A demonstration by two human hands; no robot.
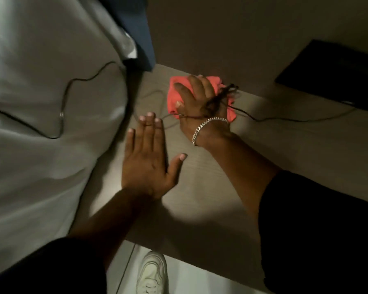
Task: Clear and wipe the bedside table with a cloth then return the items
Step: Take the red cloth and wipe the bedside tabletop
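Note:
The bedside table (285, 149) has a pale wood-grain top. My right hand (200, 102) presses a crumpled orange-red cloth (172, 96) onto the far part of the top, near the wall. A thin black cable (285, 120) crosses over the back of that hand and runs right along the table. My left hand (149, 158) lies flat and open on the table's left side, fingers spread, holding nothing. A silver chain bracelet (202, 129) sits on my right wrist.
A bed with white sheets (40, 102) borders the table on the left, with another black cable (66, 98) lying on it. A dark flat object (336, 73) rests at the table's far right by the wall. A white shoe (151, 272) shows on the floor below.

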